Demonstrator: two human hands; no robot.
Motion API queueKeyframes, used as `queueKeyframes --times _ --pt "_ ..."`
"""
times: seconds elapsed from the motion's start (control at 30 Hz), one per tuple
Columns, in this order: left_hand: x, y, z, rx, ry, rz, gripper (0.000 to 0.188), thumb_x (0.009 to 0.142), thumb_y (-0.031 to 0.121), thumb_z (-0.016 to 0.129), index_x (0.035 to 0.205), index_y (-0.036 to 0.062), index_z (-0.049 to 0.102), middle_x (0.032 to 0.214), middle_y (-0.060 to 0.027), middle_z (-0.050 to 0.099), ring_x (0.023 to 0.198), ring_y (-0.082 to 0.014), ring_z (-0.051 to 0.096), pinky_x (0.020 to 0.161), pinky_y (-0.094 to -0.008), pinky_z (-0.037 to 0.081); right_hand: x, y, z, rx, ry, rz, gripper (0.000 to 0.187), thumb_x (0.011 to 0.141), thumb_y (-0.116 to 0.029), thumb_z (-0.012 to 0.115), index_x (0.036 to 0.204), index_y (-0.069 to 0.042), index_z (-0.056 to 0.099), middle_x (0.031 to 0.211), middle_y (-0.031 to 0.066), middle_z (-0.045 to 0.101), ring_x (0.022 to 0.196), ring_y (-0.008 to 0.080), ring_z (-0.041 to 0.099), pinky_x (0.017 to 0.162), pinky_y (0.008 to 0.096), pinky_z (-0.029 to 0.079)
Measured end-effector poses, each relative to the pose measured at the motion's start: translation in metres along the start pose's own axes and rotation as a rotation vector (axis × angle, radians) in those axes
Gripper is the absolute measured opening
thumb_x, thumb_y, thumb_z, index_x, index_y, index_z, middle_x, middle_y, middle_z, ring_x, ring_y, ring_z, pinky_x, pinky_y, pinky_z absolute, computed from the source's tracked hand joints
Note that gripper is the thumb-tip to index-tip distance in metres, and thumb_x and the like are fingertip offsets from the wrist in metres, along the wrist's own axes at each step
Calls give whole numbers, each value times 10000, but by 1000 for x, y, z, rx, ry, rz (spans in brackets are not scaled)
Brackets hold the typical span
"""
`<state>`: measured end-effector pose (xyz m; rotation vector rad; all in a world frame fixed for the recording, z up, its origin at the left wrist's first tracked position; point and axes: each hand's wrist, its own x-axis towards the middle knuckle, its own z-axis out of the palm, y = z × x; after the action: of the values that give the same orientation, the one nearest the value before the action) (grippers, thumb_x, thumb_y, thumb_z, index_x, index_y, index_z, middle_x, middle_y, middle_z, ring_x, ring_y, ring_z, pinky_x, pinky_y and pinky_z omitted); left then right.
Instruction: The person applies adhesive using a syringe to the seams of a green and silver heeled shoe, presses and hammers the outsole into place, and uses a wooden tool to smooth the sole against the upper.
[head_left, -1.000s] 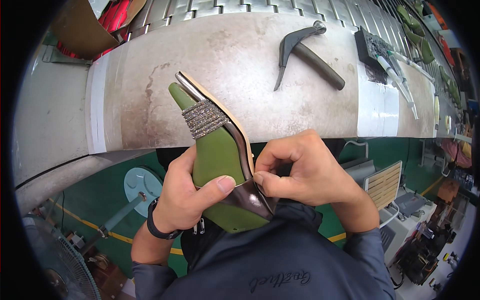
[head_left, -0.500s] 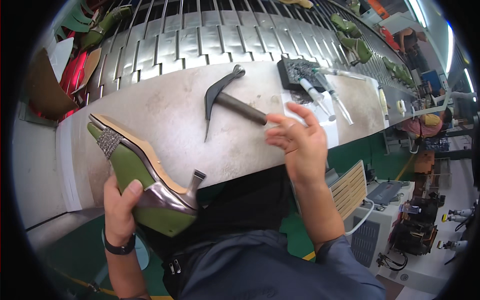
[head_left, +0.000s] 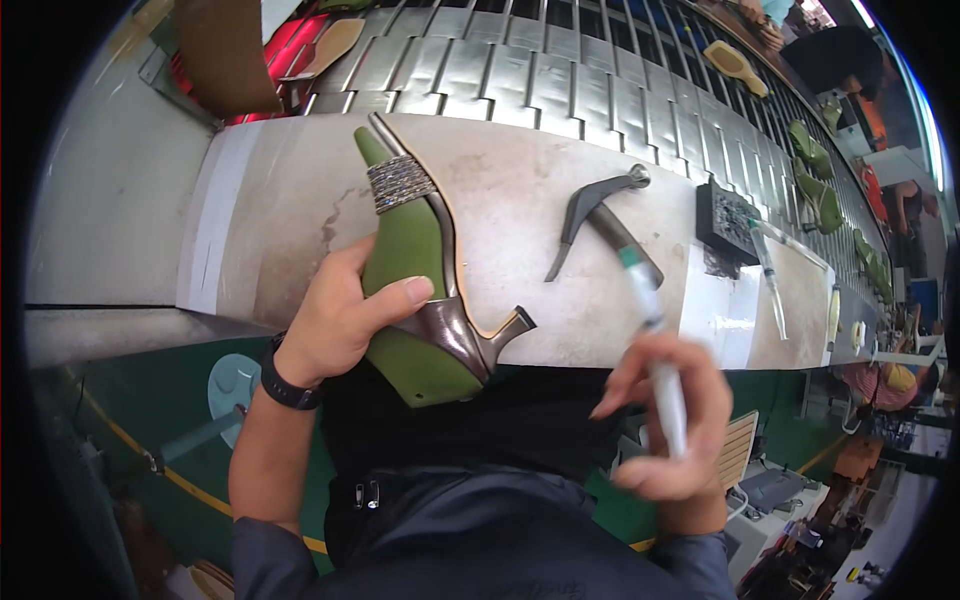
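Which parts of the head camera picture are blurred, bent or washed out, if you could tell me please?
In the head view, the right hand and its white pen are motion-blurred; the left hand and green shoe stay sharp; the workbench edge and conveyor slats bow from fisheye distortion; black vignette rings the frame; bright light washes out the top right corner.

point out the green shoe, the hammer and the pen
green shoe (head_left: 405,245), head view, on its green side
hammer (head_left: 590,205), head view, on its dark head
pen (head_left: 655,345), head view, on its white barrel
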<state>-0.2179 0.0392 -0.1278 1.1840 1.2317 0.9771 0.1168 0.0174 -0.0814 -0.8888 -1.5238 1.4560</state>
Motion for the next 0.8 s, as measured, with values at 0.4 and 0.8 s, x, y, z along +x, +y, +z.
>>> queueKeyframes --times 0.4,0.8 --pt "-3 -3 -4 10 9 42 475 973 291 745 1302 -37 642 1084 -48 697 992 -119 618 909 -303 517 5 10 60 -10 -319 -80 700 727 -183 927 1310 95 657 1015 176 716 789 211 699 706 293 580" --pt "-5 -2 -7 40 17 60 476 967 312 756 1277 -33 649 1080 -65 712 989 -131 635 907 -311 525 15 13 66 2 -337 -61 631 736 -172 904 1275 71 684 952 147 715 726 180 683 654 275 557"
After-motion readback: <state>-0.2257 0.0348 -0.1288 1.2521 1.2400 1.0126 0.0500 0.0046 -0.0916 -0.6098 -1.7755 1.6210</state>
